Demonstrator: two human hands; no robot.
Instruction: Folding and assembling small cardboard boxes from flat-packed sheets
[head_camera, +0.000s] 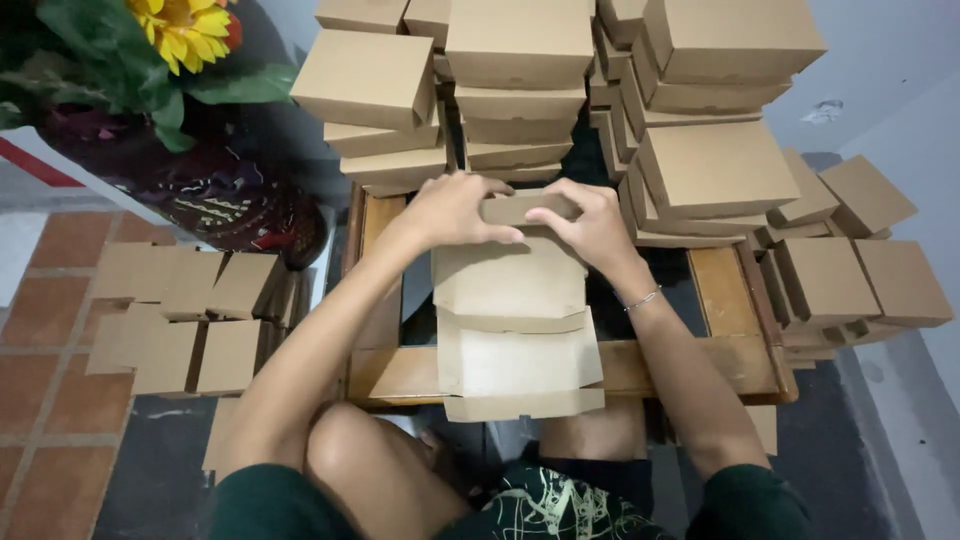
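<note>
1. A half-folded cardboard box (515, 320) lies on the wooden bench (400, 372), straight in front of the person and between both forearms.
2. The left hand (450, 208) grips the far flap (528, 207) of the box at its left end, fingers (492, 234) curled over the cardboard.
3. The right hand (597, 225) pinches the same flap at its right end, fingers closed on it; a thin bracelet (643, 299) sits on that wrist.
4. Stacks of finished boxes (520, 80) fill the far side of the bench, just beyond the hands, and more boxes (860, 270) spread to the right.
5. Flat cardboard blanks (185, 320) lie on the tiled floor (50, 330) to the left.
6. A patterned vase (215, 190) with a sunflower (185, 28) stands at the upper left.
</note>
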